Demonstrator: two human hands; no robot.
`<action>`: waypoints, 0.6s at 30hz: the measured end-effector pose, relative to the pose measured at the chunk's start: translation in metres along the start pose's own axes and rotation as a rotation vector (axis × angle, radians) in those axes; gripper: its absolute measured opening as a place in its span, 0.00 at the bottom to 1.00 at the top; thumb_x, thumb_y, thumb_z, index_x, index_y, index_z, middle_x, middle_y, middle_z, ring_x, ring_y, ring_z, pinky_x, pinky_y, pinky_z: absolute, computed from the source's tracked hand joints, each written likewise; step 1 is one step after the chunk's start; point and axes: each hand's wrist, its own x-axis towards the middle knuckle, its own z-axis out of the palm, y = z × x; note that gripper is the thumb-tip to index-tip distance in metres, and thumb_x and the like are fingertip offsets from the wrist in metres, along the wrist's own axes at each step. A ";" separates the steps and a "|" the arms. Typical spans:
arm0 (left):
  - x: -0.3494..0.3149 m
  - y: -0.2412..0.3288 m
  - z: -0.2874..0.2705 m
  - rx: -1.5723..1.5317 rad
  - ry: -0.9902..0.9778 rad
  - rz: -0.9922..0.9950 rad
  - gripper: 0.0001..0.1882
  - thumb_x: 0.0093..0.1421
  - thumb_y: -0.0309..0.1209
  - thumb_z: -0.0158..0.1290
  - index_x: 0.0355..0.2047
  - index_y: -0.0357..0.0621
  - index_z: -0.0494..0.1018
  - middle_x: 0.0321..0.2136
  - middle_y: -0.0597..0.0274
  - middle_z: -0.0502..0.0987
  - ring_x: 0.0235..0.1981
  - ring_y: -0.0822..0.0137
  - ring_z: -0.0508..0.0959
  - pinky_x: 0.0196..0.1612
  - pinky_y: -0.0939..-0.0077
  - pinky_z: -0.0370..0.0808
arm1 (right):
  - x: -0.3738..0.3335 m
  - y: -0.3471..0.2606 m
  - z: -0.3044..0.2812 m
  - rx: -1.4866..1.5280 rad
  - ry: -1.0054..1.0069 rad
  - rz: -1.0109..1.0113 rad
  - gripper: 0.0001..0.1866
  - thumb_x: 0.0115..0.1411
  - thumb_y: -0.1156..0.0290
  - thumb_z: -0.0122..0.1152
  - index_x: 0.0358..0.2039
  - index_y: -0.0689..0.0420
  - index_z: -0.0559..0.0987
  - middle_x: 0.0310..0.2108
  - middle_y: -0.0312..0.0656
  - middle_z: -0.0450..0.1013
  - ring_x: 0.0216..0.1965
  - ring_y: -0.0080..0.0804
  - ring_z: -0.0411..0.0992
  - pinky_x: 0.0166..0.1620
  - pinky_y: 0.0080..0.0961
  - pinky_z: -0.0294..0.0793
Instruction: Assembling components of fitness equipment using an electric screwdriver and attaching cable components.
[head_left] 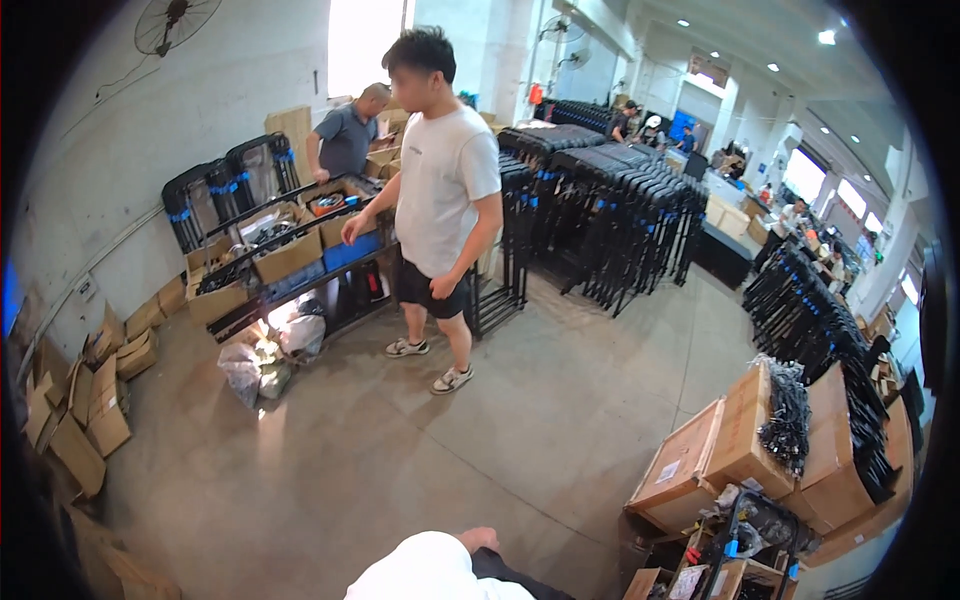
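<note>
At the lower edge shows a white-clothed part of my own body (420, 570), with a dark cloth (515, 575) beside it. Just past the white cloth, a small part of a hand juts out, apparently my right hand (479, 539). Its fingers are too small and too hidden to read, and anything in it is out of sight. The dark cloth lies nearest to this hand. My left hand does not show.
A person in a white shirt (445, 190) stands ahead, beside a rack of cardboard boxes (285, 255). Another person (345, 140) leans there. Plastic bags (265, 370) lie on the floor (350, 480). Folded black frames (620, 200) stand behind; large cartons (740, 430) stand right.
</note>
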 end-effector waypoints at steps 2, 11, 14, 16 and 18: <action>-0.011 -0.026 0.000 -0.051 0.010 -0.055 0.23 0.63 0.43 0.51 0.49 0.40 0.81 0.51 0.43 0.81 0.53 0.42 0.80 0.57 0.51 0.76 | -0.009 -0.006 -0.002 -0.049 -0.027 -0.040 0.45 0.58 0.52 0.74 0.65 0.71 0.65 0.51 0.64 0.77 0.49 0.62 0.77 0.55 0.48 0.74; -0.033 -0.101 0.022 -0.256 0.130 -0.419 0.23 0.63 0.40 0.52 0.53 0.43 0.80 0.58 0.48 0.78 0.58 0.43 0.78 0.60 0.50 0.75 | -0.021 -0.031 0.022 -0.191 -0.131 -0.175 0.45 0.59 0.53 0.73 0.65 0.70 0.65 0.51 0.64 0.77 0.49 0.62 0.77 0.56 0.48 0.74; -0.036 -0.130 0.040 -0.155 0.095 -0.257 0.23 0.62 0.41 0.53 0.53 0.42 0.80 0.58 0.47 0.78 0.59 0.44 0.78 0.60 0.52 0.75 | -0.032 -0.028 0.032 -0.226 -0.188 -0.198 0.45 0.59 0.53 0.73 0.66 0.70 0.65 0.51 0.64 0.77 0.49 0.62 0.77 0.56 0.48 0.74; -0.034 -0.149 0.055 -0.244 0.255 -0.174 0.28 0.54 0.52 0.59 0.43 0.41 0.82 0.46 0.43 0.83 0.49 0.42 0.81 0.51 0.53 0.77 | -0.039 -0.021 0.036 -0.251 -0.208 -0.200 0.45 0.59 0.53 0.73 0.66 0.70 0.65 0.52 0.63 0.77 0.49 0.61 0.77 0.56 0.48 0.74; -0.032 -0.122 0.040 -0.430 0.121 0.036 0.27 0.54 0.51 0.59 0.43 0.40 0.82 0.44 0.43 0.84 0.47 0.42 0.82 0.49 0.54 0.77 | -0.044 -0.002 0.025 -0.280 -0.179 -0.164 0.45 0.59 0.53 0.73 0.66 0.70 0.65 0.52 0.63 0.77 0.49 0.61 0.77 0.56 0.48 0.74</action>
